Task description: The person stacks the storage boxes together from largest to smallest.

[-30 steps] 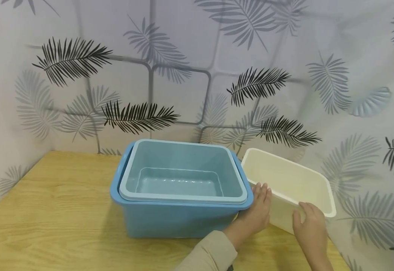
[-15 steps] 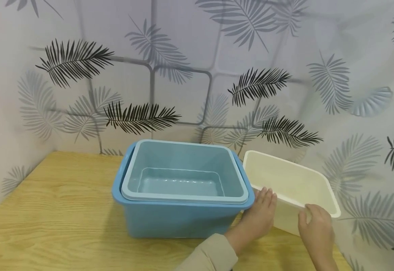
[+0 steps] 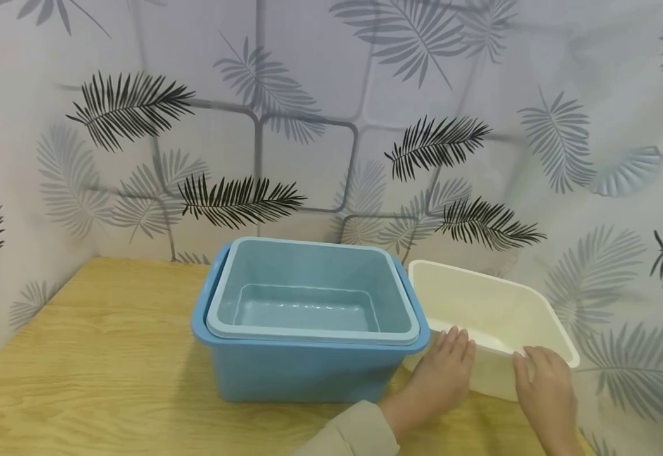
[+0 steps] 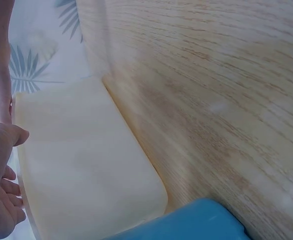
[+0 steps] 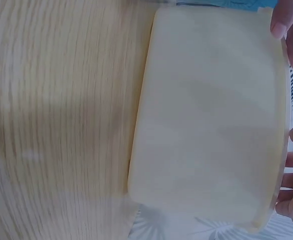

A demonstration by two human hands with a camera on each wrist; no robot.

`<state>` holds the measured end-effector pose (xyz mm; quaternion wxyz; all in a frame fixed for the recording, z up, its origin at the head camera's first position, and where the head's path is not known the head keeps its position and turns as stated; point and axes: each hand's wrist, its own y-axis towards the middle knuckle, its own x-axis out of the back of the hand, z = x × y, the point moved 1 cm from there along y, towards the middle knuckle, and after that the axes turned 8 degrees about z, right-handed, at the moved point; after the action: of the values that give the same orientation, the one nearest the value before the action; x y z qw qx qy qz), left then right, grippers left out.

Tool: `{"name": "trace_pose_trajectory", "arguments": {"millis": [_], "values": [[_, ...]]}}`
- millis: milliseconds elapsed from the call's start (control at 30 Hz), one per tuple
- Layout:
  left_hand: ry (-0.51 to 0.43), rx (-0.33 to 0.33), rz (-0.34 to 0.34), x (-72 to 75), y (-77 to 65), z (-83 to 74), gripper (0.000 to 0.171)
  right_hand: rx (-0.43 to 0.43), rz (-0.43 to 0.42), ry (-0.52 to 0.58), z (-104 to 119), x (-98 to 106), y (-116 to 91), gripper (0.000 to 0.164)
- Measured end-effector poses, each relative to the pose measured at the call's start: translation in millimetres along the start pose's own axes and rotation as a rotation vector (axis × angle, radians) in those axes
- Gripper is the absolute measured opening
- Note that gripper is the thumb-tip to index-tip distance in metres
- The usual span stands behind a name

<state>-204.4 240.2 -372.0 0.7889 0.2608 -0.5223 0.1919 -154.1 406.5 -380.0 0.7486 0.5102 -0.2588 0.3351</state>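
A cream rectangular plastic bin (image 3: 491, 375) stands on the wooden table at the right, in the head view. My left hand (image 3: 444, 372) grips its front rim towards the left end; in the left wrist view the thumb lies outside the wall and the fingers curl behind the rim. Farther right along that same rim is my right hand (image 3: 546, 387), gripping it with the fingers over the edge. The right wrist view shows the bin's smooth outer wall (image 5: 211, 105) and the right fingers (image 5: 292, 180) behind the rim.
Left of the cream bin stands a larger blue tub (image 3: 308, 375), close against it. A lighter blue bin (image 3: 311, 266) sits nested inside the tub. The wood-grain table (image 3: 109, 354) reaches back to a leaf-patterned cloth (image 3: 308, 76).
The cream bin has shifted a little right and nearer, turning slightly so its front lies straighter. Both hands have moved with it. The blue tub stays in place.
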Motion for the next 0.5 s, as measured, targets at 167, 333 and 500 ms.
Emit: {"name": "trace_pose_trajectory", "arguments": {"millis": [167,333,500], "values": [[0.012,-0.020,0.012,-0.1,-3.5,-2.7,0.049,0.038,0.018,-0.016,-7.5,2.7,-1.0,0.024],[0.035,-0.024,-0.005,-0.7,-5.8,-3.9,0.050,0.068,-0.021,-0.004,-9.9,2.9,-1.7,0.021],[0.046,-0.032,-0.030,1.2,-6.9,-1.4,0.049,0.050,-0.003,-0.015,-10.9,4.5,-1.0,0.020]]}}
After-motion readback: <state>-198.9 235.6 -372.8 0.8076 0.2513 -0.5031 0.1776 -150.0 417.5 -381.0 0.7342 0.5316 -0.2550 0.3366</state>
